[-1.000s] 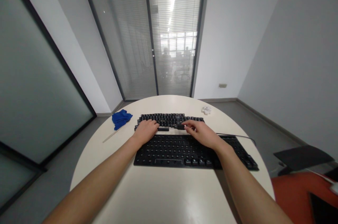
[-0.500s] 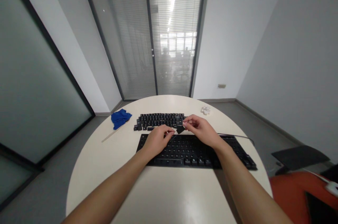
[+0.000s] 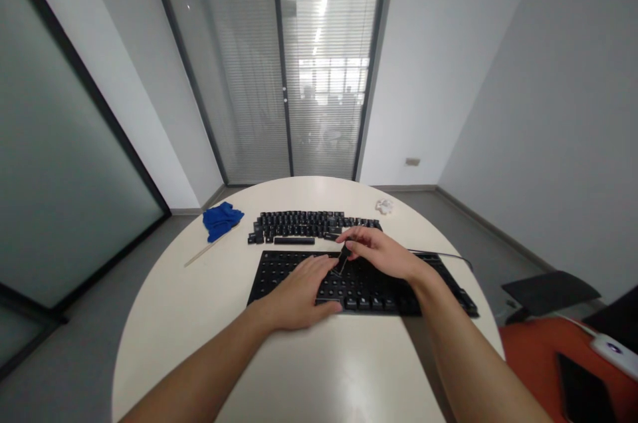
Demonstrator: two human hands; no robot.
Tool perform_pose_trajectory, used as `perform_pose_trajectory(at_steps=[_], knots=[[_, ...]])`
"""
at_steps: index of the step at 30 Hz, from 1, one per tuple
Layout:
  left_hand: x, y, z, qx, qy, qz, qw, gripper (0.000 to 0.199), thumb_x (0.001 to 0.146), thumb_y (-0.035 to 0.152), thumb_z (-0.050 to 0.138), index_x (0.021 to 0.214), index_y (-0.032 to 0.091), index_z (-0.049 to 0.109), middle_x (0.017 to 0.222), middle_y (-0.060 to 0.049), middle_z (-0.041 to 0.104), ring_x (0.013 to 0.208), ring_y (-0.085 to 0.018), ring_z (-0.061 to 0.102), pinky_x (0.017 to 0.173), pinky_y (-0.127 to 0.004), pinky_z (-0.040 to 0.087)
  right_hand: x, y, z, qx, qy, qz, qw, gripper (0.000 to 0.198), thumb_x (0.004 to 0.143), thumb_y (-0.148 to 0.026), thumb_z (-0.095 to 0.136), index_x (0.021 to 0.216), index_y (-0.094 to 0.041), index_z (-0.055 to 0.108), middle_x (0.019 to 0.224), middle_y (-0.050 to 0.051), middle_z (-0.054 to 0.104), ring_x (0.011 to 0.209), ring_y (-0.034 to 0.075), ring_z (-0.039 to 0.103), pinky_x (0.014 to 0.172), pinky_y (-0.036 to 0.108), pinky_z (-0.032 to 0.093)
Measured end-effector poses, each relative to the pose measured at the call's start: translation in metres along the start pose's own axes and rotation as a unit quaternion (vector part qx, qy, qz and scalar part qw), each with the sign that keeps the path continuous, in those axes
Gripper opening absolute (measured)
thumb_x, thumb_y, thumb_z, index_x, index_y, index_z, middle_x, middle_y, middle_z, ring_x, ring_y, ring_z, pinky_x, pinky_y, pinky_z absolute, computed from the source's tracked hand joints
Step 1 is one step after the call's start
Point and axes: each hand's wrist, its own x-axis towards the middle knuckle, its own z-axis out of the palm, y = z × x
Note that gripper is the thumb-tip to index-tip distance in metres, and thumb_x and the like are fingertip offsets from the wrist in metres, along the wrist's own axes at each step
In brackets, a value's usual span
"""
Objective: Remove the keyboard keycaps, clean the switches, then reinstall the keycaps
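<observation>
A black keyboard base [image 3: 289,267] with most of its keycaps off lies in front of me. My left hand [image 3: 304,290] rests flat over its left part, fingers stretched out and thumb apart, fingertips close to the keycap. Between the thumb and fingers of my right hand [image 3: 376,249] is a larger black keycap [image 3: 343,253], tilted, with what looks like a thin metal wire at its lower end. Behind the base, loose black keycaps [image 3: 294,222] stand in rows, with a long space bar [image 3: 294,241] along the near side.
A blue cloth [image 3: 220,220] and a thin stick [image 3: 207,251] lie at the left of the round white table [image 3: 199,336]. Crumpled white tissue [image 3: 384,205] sits at the far right. The keyboard cable [image 3: 443,255] runs along the right. A red chair [image 3: 533,356] holds a dark flat device [image 3: 584,386].
My left hand has gone from pinching near the keycap to lying flat on the keyboard base. My right hand has brought the keycap lower and turned it more upright.
</observation>
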Motion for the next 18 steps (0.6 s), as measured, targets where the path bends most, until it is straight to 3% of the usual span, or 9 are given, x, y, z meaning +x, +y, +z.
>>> perform_pose_trajectory(at_steps=[2, 4, 7, 14, 18], knots=[[-0.004, -0.002, -0.003, 0.021, -0.036, 0.013, 0.999, 0.074, 0.082, 0.044, 0.073, 0.146, 0.023, 0.042, 0.154, -0.014, 0.04, 0.143, -0.033, 0.034, 0.12, -0.053, 0.023, -0.002, 0.001, -0.001, 0.017, -0.016, 0.012, 1.0, 0.033, 0.094, -0.045, 0.055, 0.108, -0.017, 0.065, 0.105, 0.007, 0.068, 0.086, 0.017, 0.067, 0.083, 0.034, 0.056], [-0.006, -0.004, -0.01, 0.018, -0.052, 0.008, 0.998, 0.072, 0.08, 0.043, 0.076, 0.143, 0.024, 0.047, 0.152, -0.013, 0.042, 0.142, -0.033, 0.035, 0.118, -0.053, 0.027, -0.004, -0.001, -0.001, 0.027, -0.027, 0.019, 0.999, 0.033, 0.094, -0.045, 0.056, 0.109, -0.017, 0.064, 0.105, 0.007, 0.069, 0.089, 0.018, 0.069, 0.085, 0.035, 0.056], [-0.008, -0.005, -0.022, -0.007, -0.067, -0.013, 0.998, 0.084, 0.072, 0.041, 0.083, 0.145, 0.024, 0.043, 0.148, -0.013, 0.046, 0.137, -0.032, 0.041, 0.115, -0.05, 0.033, -0.006, -0.011, 0.0, 0.01, -0.042, 0.022, 0.999, 0.031, 0.094, -0.045, 0.057, 0.106, -0.018, 0.065, 0.096, 0.006, 0.071, 0.088, 0.019, 0.07, 0.083, 0.034, 0.056], [-0.018, -0.014, -0.044, -0.007, -0.083, -0.034, 0.996, 0.089, 0.062, 0.037, 0.089, 0.14, 0.026, 0.048, 0.141, -0.01, 0.052, 0.131, -0.032, 0.046, 0.112, -0.049, 0.036, 0.0, -0.046, 0.012, -0.077, -0.117, -0.024, 0.99, 0.023, 0.094, -0.04, 0.058, 0.102, -0.022, 0.069, 0.089, 0.004, 0.074, 0.081, 0.02, 0.069, 0.075, 0.031, 0.053], [-0.017, -0.016, -0.047, -0.007, -0.09, -0.029, 0.995, 0.086, 0.061, 0.04, 0.089, 0.137, 0.026, 0.053, 0.14, -0.01, 0.053, 0.131, -0.032, 0.045, 0.112, -0.048, 0.036, 0.0, -0.039, 0.029, -0.064, -0.088, -0.037, 0.993, 0.023, 0.092, -0.038, 0.059, 0.109, -0.023, 0.065, 0.085, 0.002, 0.073, 0.075, 0.019, 0.067, 0.07, 0.029, 0.051]])
